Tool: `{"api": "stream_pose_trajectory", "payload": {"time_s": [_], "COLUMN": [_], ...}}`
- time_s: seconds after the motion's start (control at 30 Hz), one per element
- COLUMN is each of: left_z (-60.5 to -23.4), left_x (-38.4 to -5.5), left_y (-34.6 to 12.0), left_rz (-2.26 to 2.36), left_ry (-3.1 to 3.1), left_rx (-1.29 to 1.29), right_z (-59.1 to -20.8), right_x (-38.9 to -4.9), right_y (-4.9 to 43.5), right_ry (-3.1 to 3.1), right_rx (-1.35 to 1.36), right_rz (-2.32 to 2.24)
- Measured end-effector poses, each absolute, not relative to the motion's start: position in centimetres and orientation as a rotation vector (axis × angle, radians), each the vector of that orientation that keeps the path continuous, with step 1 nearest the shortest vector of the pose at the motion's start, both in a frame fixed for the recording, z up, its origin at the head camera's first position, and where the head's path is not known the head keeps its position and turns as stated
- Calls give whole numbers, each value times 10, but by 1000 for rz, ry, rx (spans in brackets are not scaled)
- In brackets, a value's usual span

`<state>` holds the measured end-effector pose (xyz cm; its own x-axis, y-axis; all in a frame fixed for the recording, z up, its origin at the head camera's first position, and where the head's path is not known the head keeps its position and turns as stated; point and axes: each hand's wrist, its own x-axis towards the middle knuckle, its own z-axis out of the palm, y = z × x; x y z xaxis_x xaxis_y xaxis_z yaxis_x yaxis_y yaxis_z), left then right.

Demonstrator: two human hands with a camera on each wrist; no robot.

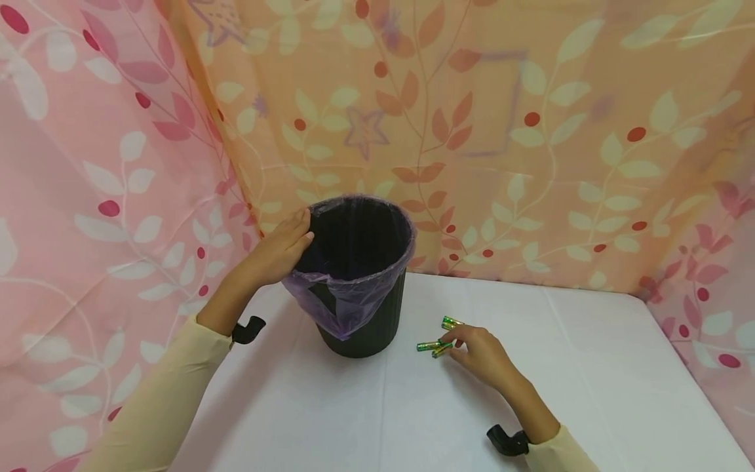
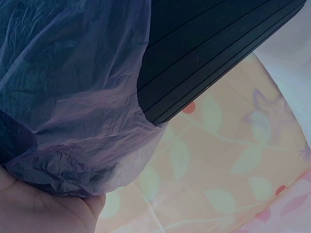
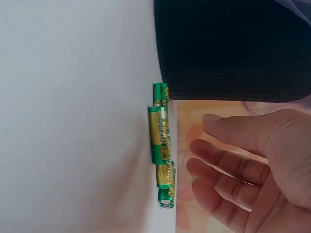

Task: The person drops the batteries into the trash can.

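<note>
A black ribbed bin [image 1: 389, 314] stands upright on the white table, lined with a sheer purple bag [image 1: 354, 305] folded over its rim. My left hand [image 1: 280, 249] rests on the bin's left rim with its fingers extended. The left wrist view shows the palm against the crinkled bag [image 2: 82, 116]. To the right of the bin lie several green and gold batteries [image 1: 428, 345]. My right hand [image 1: 480, 354] hovers over them. In the right wrist view its fingertips [image 3: 199, 167] are loosely bent and apart from the batteries [image 3: 159, 133], holding nothing.
The white tabletop [image 1: 578, 367] extends right and forward of the bin. Behind it hangs an orange leaf-patterned cloth [image 1: 460, 131], with pink cloth [image 1: 100, 262] at the left side. Each wrist carries a black bent piece [image 1: 507, 440].
</note>
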<state>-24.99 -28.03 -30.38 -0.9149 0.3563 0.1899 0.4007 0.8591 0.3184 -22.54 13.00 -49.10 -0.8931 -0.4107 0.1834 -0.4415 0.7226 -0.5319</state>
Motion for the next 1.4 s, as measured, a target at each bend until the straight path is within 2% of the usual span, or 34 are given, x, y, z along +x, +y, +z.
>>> {"api": "stream_pose_trajectory", "payload": {"time_s": [0.63, 1.4], "left_z": [-303, -301], "left_x": [-249, -250], "left_y": [-280, -280], "left_rz": [-554, -549], "left_ry": [-2913, -2931], "left_rx": [-580, -573], "right_z": [-506, -507], "right_x": [-228, -230], "right_y": [125, 129], "right_ry": [-2856, -2866], "right_rx": [780, 850], "right_rz": [691, 648]}}
